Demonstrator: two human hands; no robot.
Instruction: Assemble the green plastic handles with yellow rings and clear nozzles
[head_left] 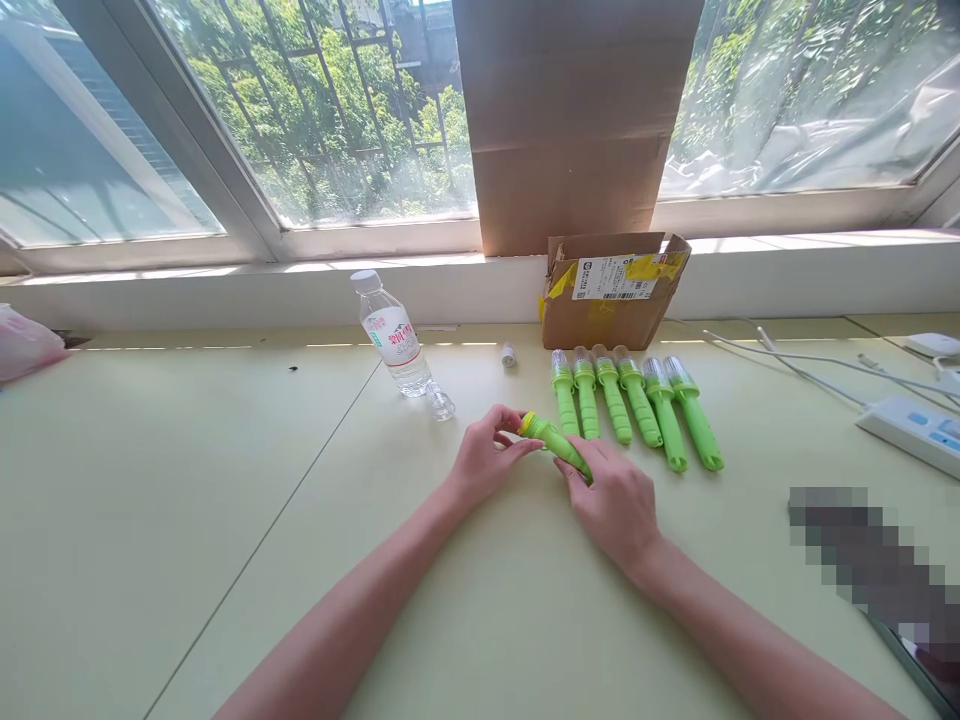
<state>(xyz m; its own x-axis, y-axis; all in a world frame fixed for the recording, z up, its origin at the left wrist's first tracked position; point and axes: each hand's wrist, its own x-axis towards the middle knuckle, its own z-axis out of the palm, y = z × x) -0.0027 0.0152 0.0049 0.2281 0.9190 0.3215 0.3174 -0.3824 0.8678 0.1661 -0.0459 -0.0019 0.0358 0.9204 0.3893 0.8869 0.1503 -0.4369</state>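
A green flashlight-like stick (553,437) with a yellow end lies between my two hands, tilted down to the right. My right hand (611,495) is wrapped round its lower grip. At the yellow end, the fingers and thumb of my left hand (487,455) close from the left side. Beyond my right hand stretches a row of several similar green sticks (615,400) with clear ribbed caps, lying on the table. A clear plastic cap-like piece (441,402) rests beside the water bottle (394,340). Farther back is a small white cylindrical part (508,355).
An open cardboard box (604,310) with yellow tape stands behind the row, against the window ledge. White cables and a power strip (911,430) lie at the right. A dark pixelated object (874,570) is at the front right, a pink plastic bag (26,342) far left.
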